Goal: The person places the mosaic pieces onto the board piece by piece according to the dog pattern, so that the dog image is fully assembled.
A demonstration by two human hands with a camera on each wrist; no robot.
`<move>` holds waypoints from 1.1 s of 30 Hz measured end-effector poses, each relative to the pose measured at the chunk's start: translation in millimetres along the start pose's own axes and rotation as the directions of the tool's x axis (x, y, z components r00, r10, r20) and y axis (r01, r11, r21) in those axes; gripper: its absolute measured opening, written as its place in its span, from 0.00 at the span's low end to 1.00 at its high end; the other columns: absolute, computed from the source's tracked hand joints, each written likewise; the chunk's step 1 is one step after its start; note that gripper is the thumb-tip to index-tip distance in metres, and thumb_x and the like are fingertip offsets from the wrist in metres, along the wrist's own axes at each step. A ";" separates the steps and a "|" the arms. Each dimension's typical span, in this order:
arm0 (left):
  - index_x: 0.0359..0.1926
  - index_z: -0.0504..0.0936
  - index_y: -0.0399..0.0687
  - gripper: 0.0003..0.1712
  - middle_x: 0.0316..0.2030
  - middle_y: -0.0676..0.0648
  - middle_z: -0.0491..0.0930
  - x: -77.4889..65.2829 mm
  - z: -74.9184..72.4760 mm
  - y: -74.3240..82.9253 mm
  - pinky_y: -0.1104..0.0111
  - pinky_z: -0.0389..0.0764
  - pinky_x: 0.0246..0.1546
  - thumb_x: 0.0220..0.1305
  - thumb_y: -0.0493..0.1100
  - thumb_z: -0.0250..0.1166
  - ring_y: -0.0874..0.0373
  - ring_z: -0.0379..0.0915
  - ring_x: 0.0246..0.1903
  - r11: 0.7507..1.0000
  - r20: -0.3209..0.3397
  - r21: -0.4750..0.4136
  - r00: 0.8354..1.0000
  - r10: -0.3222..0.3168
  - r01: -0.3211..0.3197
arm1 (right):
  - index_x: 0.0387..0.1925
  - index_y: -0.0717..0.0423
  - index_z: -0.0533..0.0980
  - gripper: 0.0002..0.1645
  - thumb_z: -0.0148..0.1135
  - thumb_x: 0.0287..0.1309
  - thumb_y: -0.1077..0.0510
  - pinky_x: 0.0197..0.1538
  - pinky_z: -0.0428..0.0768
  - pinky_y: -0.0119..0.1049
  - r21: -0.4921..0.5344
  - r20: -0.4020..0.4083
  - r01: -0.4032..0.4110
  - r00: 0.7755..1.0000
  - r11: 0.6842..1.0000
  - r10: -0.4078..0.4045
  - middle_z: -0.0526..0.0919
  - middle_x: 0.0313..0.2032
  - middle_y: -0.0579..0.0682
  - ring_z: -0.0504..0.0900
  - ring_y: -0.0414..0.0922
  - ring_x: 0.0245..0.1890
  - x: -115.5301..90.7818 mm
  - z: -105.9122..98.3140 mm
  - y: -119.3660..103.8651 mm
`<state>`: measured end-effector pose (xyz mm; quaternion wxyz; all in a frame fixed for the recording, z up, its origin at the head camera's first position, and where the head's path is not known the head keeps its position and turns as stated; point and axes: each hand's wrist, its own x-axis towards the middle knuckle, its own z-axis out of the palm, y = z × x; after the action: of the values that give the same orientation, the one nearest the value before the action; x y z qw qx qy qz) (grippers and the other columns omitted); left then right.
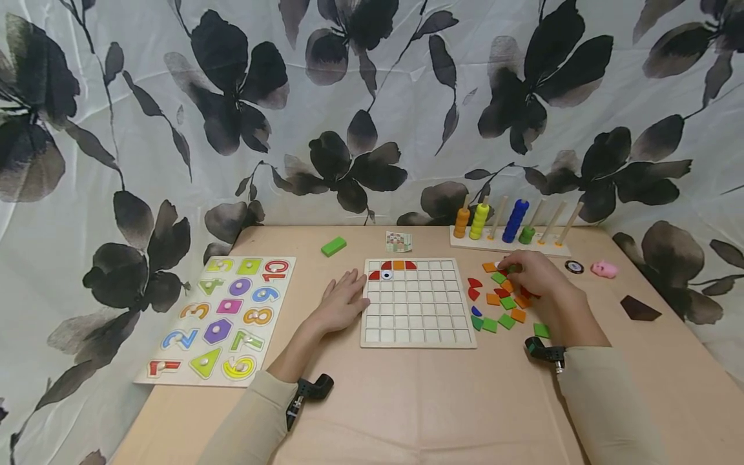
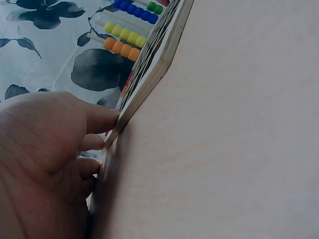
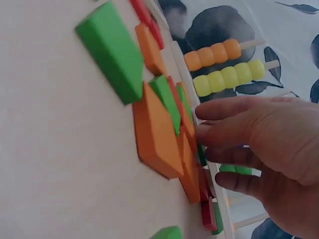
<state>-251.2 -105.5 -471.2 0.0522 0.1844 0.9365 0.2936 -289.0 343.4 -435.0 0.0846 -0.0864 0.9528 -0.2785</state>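
In the head view my left hand (image 1: 339, 302) lies at the left edge of a white grid board (image 1: 418, 316), fingers extended and touching that edge. In the left wrist view the thumb of my left hand (image 2: 55, 159) meets the board's side (image 2: 144, 92). Along the board's top left sit red and orange pieces (image 1: 398, 265) and a white piece with an eye-like dot (image 1: 386, 275). My right hand (image 1: 537, 278) hovers over loose coloured blocks (image 1: 507, 302), right of the board. The right wrist view shows its fingers loosely bent, with nothing visible between them, near orange blocks (image 3: 157, 134).
A number and shape puzzle board (image 1: 235, 342) lies at left. Behind are a green block (image 1: 334, 247), a small picture card (image 1: 398, 241) and a bead stacker (image 1: 494, 243). At right lie a round token (image 1: 574, 267), a pink pig figure (image 1: 604, 269) and a dark flat piece (image 1: 640, 309).
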 end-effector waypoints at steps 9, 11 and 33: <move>0.72 0.58 0.45 0.34 0.74 0.41 0.47 0.3 -0.3 -0.2 0.49 0.33 0.71 0.71 0.52 0.53 0.47 0.36 0.74 1.000 -0.012 -0.011 1.000 0.003 -0.003 | 0.52 0.54 0.80 0.17 0.57 0.63 0.68 0.32 0.78 0.36 -0.017 0.051 -0.003 0.999 1.000 0.003 0.78 0.41 0.54 0.76 0.49 0.31 5.0 5.2 0.4; 0.72 0.58 0.44 0.34 0.74 0.40 0.47 0.4 -0.2 -0.5 0.48 0.33 0.71 0.71 0.52 0.53 0.47 0.36 0.74 1.000 -0.013 -0.011 1.000 0.004 -0.005 | 0.49 0.55 0.81 0.16 0.59 0.61 0.68 0.35 0.79 0.37 -0.031 0.049 0.024 0.999 0.999 -0.022 0.80 0.40 0.52 0.76 0.48 0.32 4.8 4.2 1.1; 0.72 0.58 0.45 0.34 0.74 0.41 0.47 0.1 0.3 -1.4 0.49 0.33 0.71 0.71 0.52 0.53 0.47 0.36 0.74 1.000 -0.011 -0.026 1.000 0.004 -0.004 | 0.38 0.52 0.82 0.06 0.67 0.57 0.61 0.41 0.81 0.38 0.137 -0.057 0.346 0.938 0.928 -0.341 0.85 0.34 0.44 0.80 0.45 0.34 49.9 25.3 -114.6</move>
<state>-251.7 -106.4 -472.3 0.0490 0.1839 0.9325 0.3068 -318.7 224.6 -399.1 0.0251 -0.2409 0.9015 -0.3587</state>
